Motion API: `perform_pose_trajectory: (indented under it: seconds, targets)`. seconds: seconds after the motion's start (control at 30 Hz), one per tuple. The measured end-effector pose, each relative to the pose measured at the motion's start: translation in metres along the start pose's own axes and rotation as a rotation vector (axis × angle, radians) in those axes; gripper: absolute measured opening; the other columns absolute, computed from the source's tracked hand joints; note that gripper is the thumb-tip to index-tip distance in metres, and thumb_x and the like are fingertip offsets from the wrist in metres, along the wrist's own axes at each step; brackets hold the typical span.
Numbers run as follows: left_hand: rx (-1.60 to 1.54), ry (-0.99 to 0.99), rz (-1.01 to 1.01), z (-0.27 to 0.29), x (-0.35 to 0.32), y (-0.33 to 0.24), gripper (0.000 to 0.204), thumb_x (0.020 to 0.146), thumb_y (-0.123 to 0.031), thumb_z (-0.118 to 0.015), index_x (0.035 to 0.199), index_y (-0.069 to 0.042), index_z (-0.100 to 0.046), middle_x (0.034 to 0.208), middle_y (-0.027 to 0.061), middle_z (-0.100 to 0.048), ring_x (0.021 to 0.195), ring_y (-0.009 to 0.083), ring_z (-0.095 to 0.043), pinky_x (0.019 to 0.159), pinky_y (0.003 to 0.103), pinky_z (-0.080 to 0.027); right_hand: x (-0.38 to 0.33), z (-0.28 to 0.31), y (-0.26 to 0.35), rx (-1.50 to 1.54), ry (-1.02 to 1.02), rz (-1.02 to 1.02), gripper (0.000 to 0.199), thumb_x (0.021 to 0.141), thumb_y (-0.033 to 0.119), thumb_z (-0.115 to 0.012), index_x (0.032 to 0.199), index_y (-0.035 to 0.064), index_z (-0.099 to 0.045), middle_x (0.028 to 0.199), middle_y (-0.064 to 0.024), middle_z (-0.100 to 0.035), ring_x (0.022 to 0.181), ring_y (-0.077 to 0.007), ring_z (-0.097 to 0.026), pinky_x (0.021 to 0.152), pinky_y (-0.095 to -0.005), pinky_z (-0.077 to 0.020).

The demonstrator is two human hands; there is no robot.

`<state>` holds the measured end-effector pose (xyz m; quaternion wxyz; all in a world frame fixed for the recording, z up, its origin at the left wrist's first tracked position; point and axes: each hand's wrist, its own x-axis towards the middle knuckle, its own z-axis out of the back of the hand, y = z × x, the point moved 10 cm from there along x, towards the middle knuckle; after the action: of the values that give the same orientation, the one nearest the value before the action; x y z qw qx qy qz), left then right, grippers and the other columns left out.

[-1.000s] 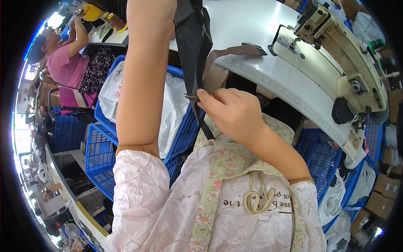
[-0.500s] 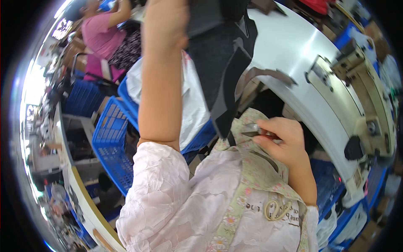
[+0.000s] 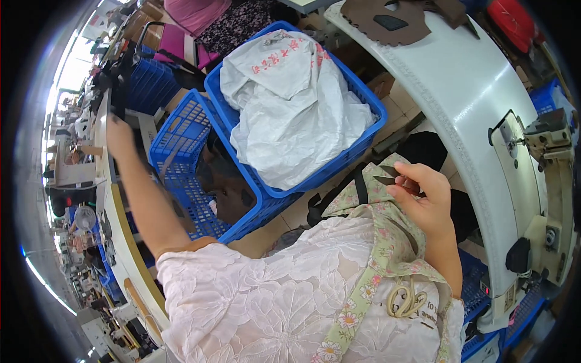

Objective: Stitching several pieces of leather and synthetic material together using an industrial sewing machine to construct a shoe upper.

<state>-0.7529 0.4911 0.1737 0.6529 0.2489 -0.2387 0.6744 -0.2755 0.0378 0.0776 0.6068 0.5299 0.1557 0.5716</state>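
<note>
My left hand (image 3: 119, 136) is stretched far out to the left, above the edge of a long bench. Motion smears its fingers, so I cannot tell what they hold. A dark, blurred shape (image 3: 112, 78) lies just beyond it. Close to my body on the right, my right hand (image 3: 431, 192) is closed around small thread snips (image 3: 387, 175), their pointed blades facing left and apart from each other. The snips are over my floral green apron (image 3: 369, 192).
A blue crate (image 3: 376, 124) holds a white sack (image 3: 290, 115); beside it, another blue crate (image 3: 175, 142) contains brown pieces (image 3: 233, 193). On the right stands a sewing machine (image 3: 514, 151) on a white table (image 3: 448, 66) with brown cut pieces (image 3: 387, 21). A person in pink (image 3: 193, 15) sits ahead.
My left arm has swung from the top centre far to the left. The black pieces that hung in front of me are gone from there. My right hand keeps the snips.
</note>
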Motion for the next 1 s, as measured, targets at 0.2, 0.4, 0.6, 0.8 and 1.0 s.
perform_pose_trajectory:
  seconds: [0.2, 0.4, 0.6, 0.8, 1.0]
  targets:
    - [-0.116, 0.246, -0.068, -0.184, -0.110, -0.076, 0.057, 0.086, -0.019, -0.057, 0.137, 0.004, -0.043, 0.128, 0.0353, -0.050, 0.117, 0.0472, -0.052, 0.101, 0.052, -0.041, -0.007, 0.003, -0.025, 0.004, -0.010, -0.152, 0.033, 0.076, 0.010, -0.079, 0.106, 0.0017, -0.069, 0.078, -0.0090, -0.067, 0.065, -0.0150, -0.064, 0.057, -0.0255, -0.0523]
    - [-0.811, -0.063, -0.826, 0.006, -0.165, -0.511, 0.053, 0.079, -0.019, -0.068, 0.126, 0.000, -0.056, 0.130, 0.0284, -0.050, 0.124, 0.0446, -0.044, 0.108, 0.049, -0.033, -0.007, 0.016, -0.018, -0.162, -0.058, -0.039, 0.032, 0.076, 0.021, -0.079, 0.103, 0.0071, -0.069, 0.078, -0.0068, -0.067, 0.064, -0.0232, -0.065, 0.057, -0.0327, -0.0491]
    - [-0.733, 0.351, -0.964, 0.020, -0.216, -0.699, 0.101, 0.071, -0.054, -0.075, 0.145, -0.001, -0.033, 0.143, 0.0301, -0.041, 0.137, 0.0415, -0.036, 0.112, 0.046, -0.032, -0.033, 0.068, -0.030, -0.226, -0.221, -0.160, 0.033, 0.078, 0.022, -0.077, 0.106, 0.0069, -0.069, 0.078, -0.0067, -0.067, 0.064, -0.0223, -0.066, 0.058, -0.0314, -0.0513]
    - [-0.591, 0.787, -1.027, -0.004, -0.221, -0.740, 0.099, 0.066, -0.051, -0.077, 0.141, 0.003, -0.042, 0.132, 0.0288, -0.054, 0.125, 0.0369, -0.053, 0.104, 0.041, -0.042, -0.061, 0.106, -0.049, -0.210, -0.375, -0.332, 0.033, 0.079, 0.021, -0.077, 0.108, 0.0083, -0.069, 0.082, -0.0057, -0.069, 0.066, -0.0185, -0.066, 0.057, -0.0279, -0.0528]
    - [-1.493, 1.318, -0.091, -0.002, -0.143, -0.751, 0.043, 0.074, -0.049, -0.071, 0.084, -0.009, -0.060, 0.068, 0.0071, -0.059, 0.061, 0.0190, -0.061, 0.061, 0.031, -0.051, -0.076, 0.116, -0.057, -0.167, -0.445, -0.306, 0.032, 0.077, 0.016, -0.080, 0.106, 0.0064, -0.070, 0.079, -0.0057, -0.067, 0.060, -0.0141, -0.061, 0.055, -0.0252, -0.0494]
